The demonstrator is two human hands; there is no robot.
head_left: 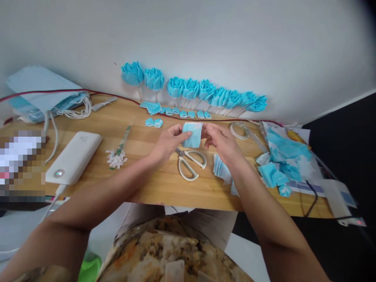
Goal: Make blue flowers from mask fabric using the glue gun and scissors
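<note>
In the head view, my left hand (169, 143) pinches a small light-blue square of nonwoven fabric (192, 137), with the thumb lying across its front. At the square's right edge is my right hand (220, 139), its curled fingers gripping that side, partly hidden behind it. Just below on the wooden table lie scissors with cream handles (188, 172). Under my right forearm sits a stack of similar blue pieces (221, 168). Several folded blue petals (187, 114) form a row beyond my hands.
Blue fabric flowers on sticks (190, 89) lean along the wall. Blue scraps (273, 174) and a roll of tape (239, 131) are on the right. Leftward are a white power bank (75, 156), a green-patterned strip with white bits (117, 156) and stacked face masks (47, 94).
</note>
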